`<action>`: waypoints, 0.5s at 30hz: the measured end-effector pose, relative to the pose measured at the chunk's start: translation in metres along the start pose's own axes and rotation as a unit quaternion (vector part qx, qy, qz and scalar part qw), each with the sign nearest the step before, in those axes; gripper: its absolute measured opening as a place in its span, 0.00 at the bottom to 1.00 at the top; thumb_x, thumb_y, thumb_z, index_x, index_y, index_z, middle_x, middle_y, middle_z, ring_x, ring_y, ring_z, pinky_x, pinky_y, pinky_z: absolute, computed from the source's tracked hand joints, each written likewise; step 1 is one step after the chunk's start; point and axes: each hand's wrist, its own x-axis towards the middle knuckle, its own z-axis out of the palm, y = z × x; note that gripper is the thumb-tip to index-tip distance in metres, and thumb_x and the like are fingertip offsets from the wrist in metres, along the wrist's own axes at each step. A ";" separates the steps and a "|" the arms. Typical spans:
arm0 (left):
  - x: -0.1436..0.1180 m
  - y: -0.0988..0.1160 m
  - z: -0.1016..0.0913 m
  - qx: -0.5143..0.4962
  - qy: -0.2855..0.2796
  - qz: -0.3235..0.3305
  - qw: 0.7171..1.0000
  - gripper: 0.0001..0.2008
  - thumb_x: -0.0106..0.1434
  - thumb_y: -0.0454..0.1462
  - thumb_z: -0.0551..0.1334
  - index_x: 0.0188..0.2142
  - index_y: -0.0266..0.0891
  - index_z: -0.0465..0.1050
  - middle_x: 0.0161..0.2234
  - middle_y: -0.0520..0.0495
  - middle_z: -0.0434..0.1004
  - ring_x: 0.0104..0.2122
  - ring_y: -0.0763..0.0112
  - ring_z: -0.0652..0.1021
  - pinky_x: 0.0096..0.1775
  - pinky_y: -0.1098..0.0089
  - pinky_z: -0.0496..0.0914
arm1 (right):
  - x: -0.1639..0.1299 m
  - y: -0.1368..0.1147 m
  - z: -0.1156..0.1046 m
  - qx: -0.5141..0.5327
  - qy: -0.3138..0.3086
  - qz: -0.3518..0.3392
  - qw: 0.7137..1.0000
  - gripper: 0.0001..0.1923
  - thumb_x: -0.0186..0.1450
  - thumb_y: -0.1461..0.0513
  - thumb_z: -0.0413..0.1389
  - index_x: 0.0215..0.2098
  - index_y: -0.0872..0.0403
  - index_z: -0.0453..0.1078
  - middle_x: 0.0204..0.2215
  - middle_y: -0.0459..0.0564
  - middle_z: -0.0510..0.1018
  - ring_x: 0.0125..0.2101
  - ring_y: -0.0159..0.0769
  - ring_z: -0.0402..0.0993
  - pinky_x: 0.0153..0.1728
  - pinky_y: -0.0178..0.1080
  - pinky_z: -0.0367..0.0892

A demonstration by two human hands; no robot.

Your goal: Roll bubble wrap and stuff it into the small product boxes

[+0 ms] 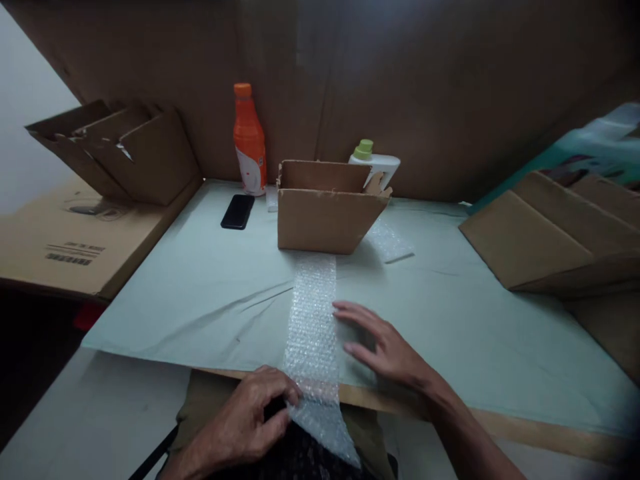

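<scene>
A long strip of bubble wrap [313, 327] runs from the front of a cardboard box over the table's near edge, its lower end hanging down above the lap. My left hand [255, 410] is at the strip's left side near the table edge, its curled fingers and thumb closed on that margin. On the other side my right hand [383, 343] hovers with fingers apart, fingertips close to the strip's right edge, holding nothing. The open-topped cardboard box [327, 221] stands upright at the strip's far end and hides anything inside it.
Behind the box are an orange bottle [249, 143] and a white jug with a green cap [365, 157]. A black phone [237, 212] lies at left. Another bubble wrap piece [390, 241] rests beside the box. Cardboard boxes stand left [150, 160] and right [525, 233].
</scene>
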 end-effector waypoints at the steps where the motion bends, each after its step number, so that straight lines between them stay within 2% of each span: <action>1: -0.001 0.001 -0.001 -0.017 0.008 -0.008 1.000 0.06 0.64 0.34 0.58 0.39 0.41 0.72 0.41 0.47 0.82 0.43 0.65 0.78 0.47 0.66 0.69 | -0.020 -0.006 -0.001 0.031 -0.039 -0.014 0.999 0.31 0.66 0.55 0.61 0.66 0.46 0.63 0.65 0.54 0.67 0.64 0.48 0.63 0.62 0.55 0.63; 3: 0.000 0.004 -0.003 -0.043 0.025 -0.035 0.998 0.06 0.66 0.37 0.58 0.39 0.41 0.73 0.39 0.48 0.81 0.41 0.66 0.79 0.45 0.67 0.70 | -0.054 -0.020 0.005 0.066 -0.088 -0.036 0.993 0.45 0.60 0.50 0.67 0.70 0.44 0.55 0.66 0.54 0.66 0.64 0.49 0.63 0.62 0.53 0.64; 4: 0.002 0.006 -0.003 -0.048 0.036 -0.050 0.997 0.07 0.66 0.38 0.58 0.39 0.41 0.74 0.38 0.48 0.81 0.39 0.67 0.79 0.44 0.68 0.70 | -0.066 -0.028 0.014 0.070 -0.085 -0.040 0.993 0.49 0.57 0.48 0.69 0.70 0.44 0.55 0.65 0.54 0.67 0.64 0.50 0.64 0.61 0.53 0.65; 5: 0.005 0.007 -0.003 -0.047 0.048 -0.064 0.996 0.07 0.67 0.39 0.58 0.38 0.41 0.74 0.36 0.49 0.80 0.38 0.68 0.78 0.41 0.69 0.69 | -0.074 -0.034 0.025 0.069 -0.061 -0.037 0.995 0.47 0.57 0.48 0.69 0.70 0.44 0.56 0.63 0.54 0.69 0.62 0.50 0.66 0.60 0.53 0.67; 7: 0.015 0.008 -0.002 -0.033 0.075 -0.072 0.994 0.08 0.67 0.40 0.57 0.37 0.41 0.74 0.32 0.51 0.78 0.34 0.69 0.77 0.36 0.72 0.68 | -0.075 -0.041 0.050 0.064 0.029 0.001 0.998 0.34 0.63 0.52 0.64 0.65 0.44 0.63 0.56 0.53 0.77 0.55 0.47 0.74 0.54 0.50 0.72; 9: 0.031 0.006 0.000 0.006 0.112 -0.061 0.992 0.08 0.66 0.39 0.57 0.35 0.40 0.73 0.31 0.51 0.77 0.32 0.70 0.75 0.33 0.72 0.67 | -0.062 -0.038 0.071 0.050 0.146 0.065 0.986 0.22 0.69 0.56 0.58 0.61 0.47 0.68 0.46 0.52 0.81 0.45 0.42 0.79 0.46 0.46 0.77; 12: 0.058 -0.005 0.002 0.120 0.169 -0.043 0.977 0.06 0.64 0.36 0.57 0.35 0.40 0.73 0.31 0.50 0.77 0.32 0.69 0.75 0.35 0.70 0.67 | -0.039 -0.025 0.082 -0.023 0.288 0.102 0.952 0.26 0.68 0.56 0.58 0.63 0.52 0.64 0.41 0.54 0.81 0.39 0.43 0.79 0.42 0.48 0.77; 15: 0.076 -0.020 0.000 0.187 0.198 -0.048 0.961 0.13 0.62 0.34 0.58 0.46 0.39 0.73 0.33 0.49 0.79 0.32 0.66 0.76 0.38 0.66 0.69 | -0.034 -0.017 0.075 -0.116 0.343 0.050 0.931 0.28 0.69 0.57 0.57 0.65 0.53 0.59 0.48 0.58 0.78 0.43 0.46 0.77 0.45 0.52 0.74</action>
